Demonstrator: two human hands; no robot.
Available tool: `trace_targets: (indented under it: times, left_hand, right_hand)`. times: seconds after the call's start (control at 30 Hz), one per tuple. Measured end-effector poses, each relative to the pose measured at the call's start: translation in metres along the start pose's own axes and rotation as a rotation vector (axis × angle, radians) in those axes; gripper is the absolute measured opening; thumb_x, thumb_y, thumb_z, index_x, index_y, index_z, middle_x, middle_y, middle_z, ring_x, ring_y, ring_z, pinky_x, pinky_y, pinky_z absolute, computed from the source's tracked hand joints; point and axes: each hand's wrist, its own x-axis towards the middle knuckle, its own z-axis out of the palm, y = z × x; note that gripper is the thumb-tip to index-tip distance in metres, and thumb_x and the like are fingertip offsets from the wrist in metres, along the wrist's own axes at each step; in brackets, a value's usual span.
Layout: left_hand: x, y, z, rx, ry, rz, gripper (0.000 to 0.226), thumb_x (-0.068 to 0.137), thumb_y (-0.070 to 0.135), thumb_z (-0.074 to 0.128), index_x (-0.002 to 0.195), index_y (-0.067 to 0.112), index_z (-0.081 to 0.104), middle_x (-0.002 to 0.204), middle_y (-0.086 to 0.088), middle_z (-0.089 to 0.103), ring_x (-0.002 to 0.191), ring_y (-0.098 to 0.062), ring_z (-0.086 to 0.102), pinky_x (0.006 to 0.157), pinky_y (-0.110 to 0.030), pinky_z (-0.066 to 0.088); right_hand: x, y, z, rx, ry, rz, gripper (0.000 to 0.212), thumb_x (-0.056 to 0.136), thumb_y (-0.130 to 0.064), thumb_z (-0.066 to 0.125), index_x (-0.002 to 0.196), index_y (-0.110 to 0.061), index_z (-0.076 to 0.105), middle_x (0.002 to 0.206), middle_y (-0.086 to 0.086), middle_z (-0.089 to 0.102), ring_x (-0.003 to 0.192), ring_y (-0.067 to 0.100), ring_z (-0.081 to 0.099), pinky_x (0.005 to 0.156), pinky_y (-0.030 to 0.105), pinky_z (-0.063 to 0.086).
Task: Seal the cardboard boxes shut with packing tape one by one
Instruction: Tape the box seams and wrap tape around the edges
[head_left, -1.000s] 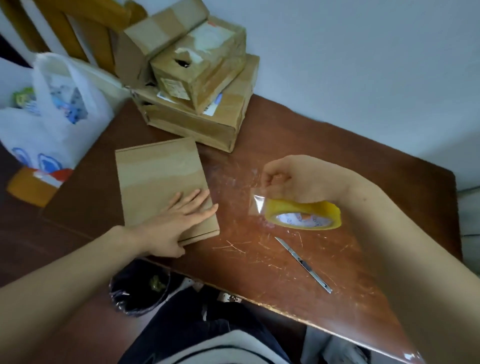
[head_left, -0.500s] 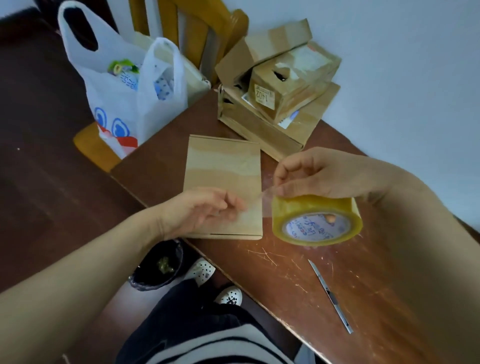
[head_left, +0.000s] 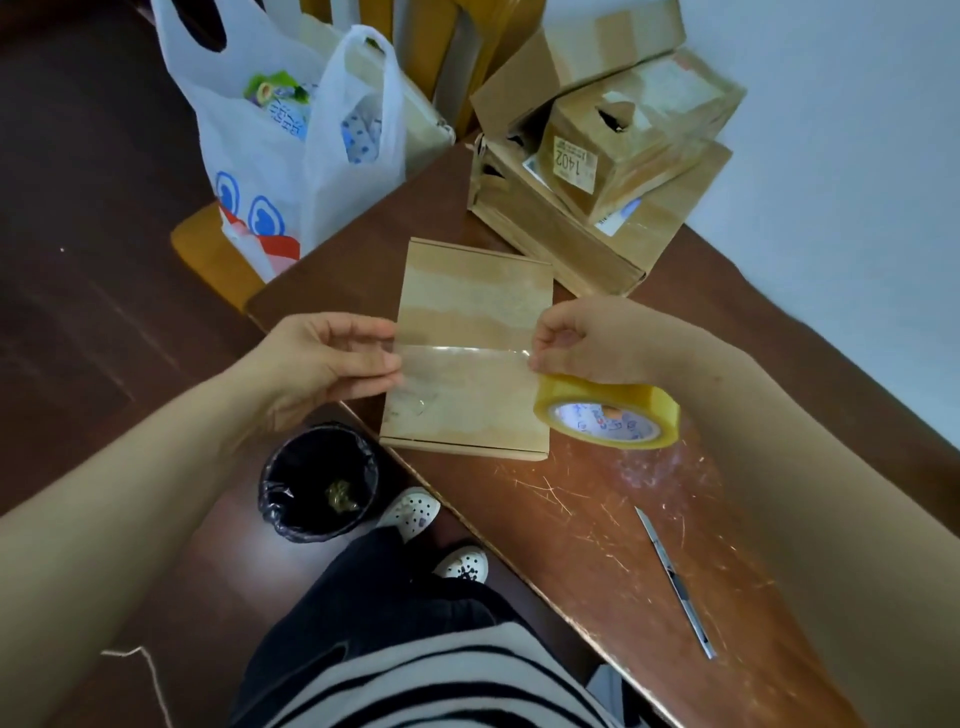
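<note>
One flat box (head_left: 470, 291) lies on the table (head_left: 597, 519); three stacked boxes (head_left: 602, 156) stand behind it. Two hands pinch one tape strip (head_left: 467, 366) taut above it — left hand (head_left: 332, 364) at the free end, right hand (head_left: 587, 340) beside the single tape roll (head_left: 608, 415).

A pale, bluish-white wall (head_left: 857, 156) stands behind the counter (head_left: 597, 519), which is of reddish-brown wood with many light scratches. The floor (head_left: 78, 208) is of dark brown wood. A yellow wooden chair (head_left: 208, 249) stands just beside the counter's far end. The light is soft, with some glare on the counter.
</note>
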Motion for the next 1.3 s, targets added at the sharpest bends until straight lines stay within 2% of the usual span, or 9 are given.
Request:
trace_targets:
  times: [0.1,0.27,0.37,0.57,0.77,0.87,0.97,1.17,1.3]
  left_hand:
    - [-0.002,-0.003,-0.004,0.084,0.049,-0.006,0.046,0.058,0.005,0.072,0.103,0.014,0.066,0.080,-0.007,0.074,0.070,-0.014,0.072,0.057,-0.019,0.056]
    - [-0.002,-0.025,-0.009,0.061,0.118,-0.036,0.042,0.068,-0.004,0.072,0.107,0.009,0.063,0.078,-0.009,0.074,0.064,-0.011,0.070,0.053,-0.017,0.054]
    - [0.003,-0.034,-0.010,0.063,0.143,-0.029,0.042,0.073,-0.008,0.070,0.112,0.006,0.062,0.078,-0.009,0.074,0.064,-0.011,0.070,0.053,-0.016,0.054]
    - [0.015,-0.042,-0.013,0.104,0.192,0.025,0.054,0.077,-0.008,0.070,0.127,-0.001,0.053,0.089,-0.012,0.072,0.062,-0.008,0.068,0.059,-0.016,0.056]
    - [0.025,-0.046,-0.015,0.183,0.208,0.051,0.065,0.078,-0.007,0.070,0.137,-0.002,0.044,0.094,-0.016,0.070,0.063,-0.012,0.065,0.064,-0.018,0.057]
    - [0.030,-0.048,-0.017,0.202,0.211,0.042,0.067,0.077,-0.006,0.071,0.138,-0.002,0.042,0.097,-0.017,0.071,0.064,-0.011,0.066,0.069,-0.020,0.057]
    - [0.032,-0.051,-0.019,0.204,0.209,0.021,0.069,0.077,-0.006,0.071,0.139,-0.002,0.041,0.094,-0.014,0.071,0.065,-0.010,0.068,0.065,-0.018,0.057]
    - [0.032,-0.053,-0.015,0.168,0.213,-0.005,0.068,0.079,-0.010,0.067,0.140,-0.005,0.037,0.087,-0.010,0.070,0.075,-0.016,0.066,0.055,-0.017,0.055]
    - [0.030,-0.054,-0.013,0.174,0.209,0.009,0.070,0.080,-0.012,0.065,0.142,-0.006,0.032,0.087,-0.011,0.068,0.078,-0.019,0.066,0.068,-0.024,0.058]
  right_hand:
    - [0.008,0.000,0.006,-0.094,-0.031,0.035,0.015,0.091,-0.044,0.057,0.089,-0.029,0.059,0.089,-0.015,0.055,0.092,0.012,0.053,0.080,0.031,0.043]
    - [0.019,-0.002,0.034,-0.216,-0.026,0.115,0.020,0.092,-0.038,0.050,0.098,-0.022,0.061,0.098,-0.004,0.061,0.093,0.020,0.056,0.081,0.035,0.048]
    - [0.025,-0.007,0.047,-0.282,-0.025,0.179,0.017,0.092,-0.031,0.048,0.099,-0.020,0.059,0.098,-0.002,0.059,0.093,0.024,0.055,0.078,0.034,0.042]
    - [0.032,-0.019,0.053,-0.432,0.030,0.194,0.007,0.091,-0.020,0.047,0.085,-0.020,0.050,0.071,-0.005,0.043,0.078,0.023,0.048,0.049,0.025,0.022]
    - [0.037,-0.026,0.056,-0.477,-0.010,0.236,0.012,0.092,-0.016,0.049,0.080,-0.019,0.049,0.069,-0.004,0.043,0.075,0.023,0.048,0.047,0.025,0.023]
    - [0.039,-0.026,0.059,-0.487,-0.008,0.250,0.021,0.090,-0.013,0.049,0.070,-0.018,0.043,0.067,-0.003,0.041,0.061,0.018,0.041,0.047,0.025,0.022]
    - [0.040,-0.028,0.063,-0.505,0.003,0.254,0.026,0.087,-0.009,0.049,0.064,-0.018,0.039,0.066,-0.003,0.041,0.053,0.016,0.034,0.046,0.024,0.022]
    - [0.043,-0.032,0.069,-0.570,0.017,0.205,0.029,0.084,-0.006,0.052,0.061,-0.017,0.037,0.064,-0.002,0.037,0.064,0.018,0.041,0.046,0.024,0.023]
    - [0.048,-0.036,0.070,-0.588,-0.010,0.196,0.027,0.084,-0.007,0.053,0.062,-0.015,0.039,0.064,-0.002,0.036,0.071,0.021,0.044,0.048,0.024,0.028]
